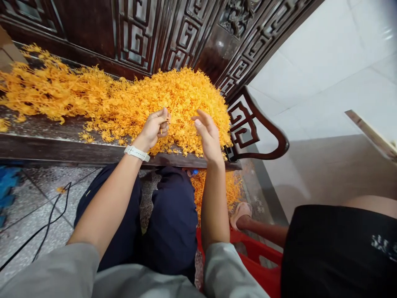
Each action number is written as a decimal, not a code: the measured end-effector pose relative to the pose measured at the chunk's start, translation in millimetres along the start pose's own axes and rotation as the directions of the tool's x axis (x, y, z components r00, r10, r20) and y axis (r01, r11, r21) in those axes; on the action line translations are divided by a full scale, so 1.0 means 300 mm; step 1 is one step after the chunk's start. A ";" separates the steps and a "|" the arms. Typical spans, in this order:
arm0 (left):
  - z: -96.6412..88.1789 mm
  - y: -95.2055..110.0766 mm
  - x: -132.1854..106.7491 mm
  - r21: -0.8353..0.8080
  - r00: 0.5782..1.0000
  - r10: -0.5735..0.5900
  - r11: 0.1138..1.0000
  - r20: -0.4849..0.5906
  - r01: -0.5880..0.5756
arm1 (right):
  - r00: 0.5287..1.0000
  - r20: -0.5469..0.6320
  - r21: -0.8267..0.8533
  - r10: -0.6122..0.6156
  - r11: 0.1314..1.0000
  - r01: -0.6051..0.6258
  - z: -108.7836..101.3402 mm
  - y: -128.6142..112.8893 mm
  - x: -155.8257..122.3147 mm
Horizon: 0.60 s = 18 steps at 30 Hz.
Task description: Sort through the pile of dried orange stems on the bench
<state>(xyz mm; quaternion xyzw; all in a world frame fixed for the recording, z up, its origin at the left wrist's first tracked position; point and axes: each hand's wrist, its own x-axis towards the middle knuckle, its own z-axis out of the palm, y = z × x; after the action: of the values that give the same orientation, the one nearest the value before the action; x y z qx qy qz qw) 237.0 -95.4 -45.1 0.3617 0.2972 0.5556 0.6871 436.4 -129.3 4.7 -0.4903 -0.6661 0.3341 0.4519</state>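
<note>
A large heap of small orange artificial flower pieces [186, 95] with thin, spidery petals spreads along a dark wooden bench [62, 142]. At the front of the heap, my left hand [155, 127] is closed in a pinch. A thin orange bit shows at its fingers, seemingly the stem of one flower piece; the rest is hidden by the hand. My right hand [208, 134] hovers to the right over the heap, thumb and fingers apart, with nothing visible in it. The two hands are not touching.
A carved wooden backrest [136, 37] rises behind the heap, with a curved armrest [279, 145] at right. More orange pieces [231, 188] lie below the bench. Another person's leg [266, 231] and a red plastic stool [248, 256] are at right; a black cable [51, 219] crosses the left floor.
</note>
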 end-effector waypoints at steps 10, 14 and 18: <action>0.020 -0.071 0.016 0.320 0.984 0.175 0.934 -0.022 -0.159 | 0.995 -0.097 0.062 -0.007 0.998 0.013 0.159 0.057 -0.006; 0.033 -0.070 0.019 0.287 0.940 0.304 0.924 -0.153 -0.252 | 0.995 -0.061 0.014 0.079 0.997 -0.078 0.206 0.028 -0.078; 0.056 -0.074 0.024 0.101 0.931 0.155 0.987 -0.331 -0.129 | 0.996 -0.027 -0.083 0.088 0.993 -0.090 0.217 -0.044 -0.175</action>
<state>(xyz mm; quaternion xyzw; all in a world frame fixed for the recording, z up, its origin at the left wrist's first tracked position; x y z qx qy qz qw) 264.4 -93.8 -54.1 0.3078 0.4049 0.6458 0.5694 377.1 -183.6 -21.9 -0.5420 -0.6517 0.3199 0.4234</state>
